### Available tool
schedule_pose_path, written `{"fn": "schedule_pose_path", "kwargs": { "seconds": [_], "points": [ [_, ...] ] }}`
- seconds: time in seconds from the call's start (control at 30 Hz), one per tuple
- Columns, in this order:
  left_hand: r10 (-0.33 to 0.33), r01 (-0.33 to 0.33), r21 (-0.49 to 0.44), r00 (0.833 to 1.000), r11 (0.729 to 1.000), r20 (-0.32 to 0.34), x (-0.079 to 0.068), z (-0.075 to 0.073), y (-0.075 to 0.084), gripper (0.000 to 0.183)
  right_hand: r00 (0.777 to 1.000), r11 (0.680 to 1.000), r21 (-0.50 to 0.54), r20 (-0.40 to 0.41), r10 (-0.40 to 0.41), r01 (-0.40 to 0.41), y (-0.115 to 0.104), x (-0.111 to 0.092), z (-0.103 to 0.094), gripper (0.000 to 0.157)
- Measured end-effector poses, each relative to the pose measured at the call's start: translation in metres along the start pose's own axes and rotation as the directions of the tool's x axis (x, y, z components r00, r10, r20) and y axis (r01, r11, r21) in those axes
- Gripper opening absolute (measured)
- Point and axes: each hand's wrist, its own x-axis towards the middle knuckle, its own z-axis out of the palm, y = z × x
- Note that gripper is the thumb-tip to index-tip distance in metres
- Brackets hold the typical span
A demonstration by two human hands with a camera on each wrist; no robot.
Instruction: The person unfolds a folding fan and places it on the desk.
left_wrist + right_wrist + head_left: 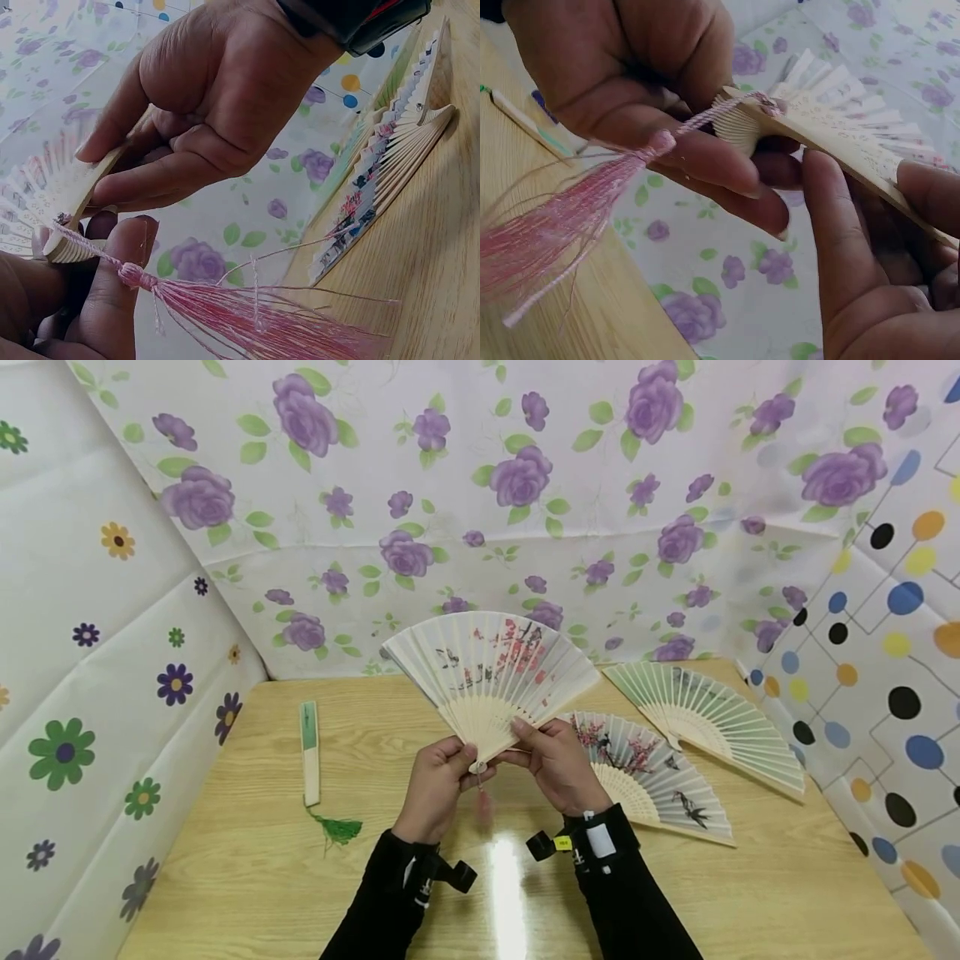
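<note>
A white folding fan (491, 672) with red blossoms is spread open above the table, held in both hands. My left hand (437, 785) pinches it near the pivot, thumb on the near face. On its right outer rib, my right hand (558, 764) grips with the thumb in front and fingers behind. A pink tassel (262, 319) hangs from the pivot on a twisted cord, and it also shows in the right wrist view. The pale ribs gather tightly at the pivot (739, 127) there.
Right of the hands lies an open white fan (660, 772) with blossoms and a bird. Beyond it spreads an open green fan (720, 722). At left on the wooden table (247, 860) lies a folded green fan (310, 752) with a green tassel (337, 829). Patterned cloths surround the table.
</note>
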Motion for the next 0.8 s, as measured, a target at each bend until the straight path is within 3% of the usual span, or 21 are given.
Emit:
{"fn": "schedule_pose_path", "kwargs": {
  "seconds": [0.27, 0.4, 0.67, 0.8],
  "points": [
    [-0.007, 0.008, 0.011, 0.997, 1.0, -0.079, 0.002, -0.004, -0.001, 0.027, 0.999, 1.0, -0.026, 0.037, 0.017, -0.016, -0.001, 0.001, -0.003, 0.036],
    [-0.025, 0.028, 0.027, 0.996, 0.999, -0.088, 0.002, -0.007, 0.0, 0.025, 1.0, 1.0, -0.009, 0.023, 0.021, -0.021, 0.002, 0.002, -0.003, 0.036],
    [-0.082, 0.063, -0.145, 0.988, 0.987, -0.13, 0.003, -0.012, 0.001, 0.029, 1.0, 0.994, 0.108, -0.026, 0.017, -0.014, 0.018, 0.002, 0.007, 0.031],
    [-0.079, 0.062, -0.138, 0.989, 0.989, -0.125, 0.004, -0.013, 0.001, 0.03, 0.999, 0.997, 0.077, -0.044, -0.01, 0.013, 0.019, 0.003, 0.008, 0.031]
  ]
}}
